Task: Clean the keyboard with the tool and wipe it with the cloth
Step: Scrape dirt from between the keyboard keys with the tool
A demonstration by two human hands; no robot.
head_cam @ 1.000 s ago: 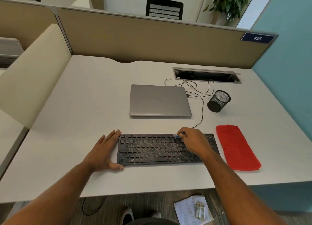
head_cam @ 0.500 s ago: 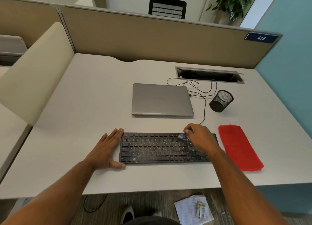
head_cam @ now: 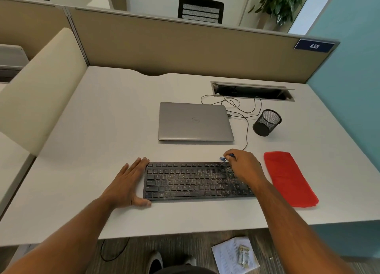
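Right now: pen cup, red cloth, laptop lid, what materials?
Pen cup: black wire mesh, likely metal; see-through grid. Red cloth: soft woven fabric, probably microfibre; matte, limp edges. Laptop lid: silver, brushed-looking metal or painted plastic; even satin sheen.

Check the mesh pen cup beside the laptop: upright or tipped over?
Tipped. The mesh pen cup leans on the desk with its open mouth angled up and away, right of the closed laptop. Nothing shows inside it.
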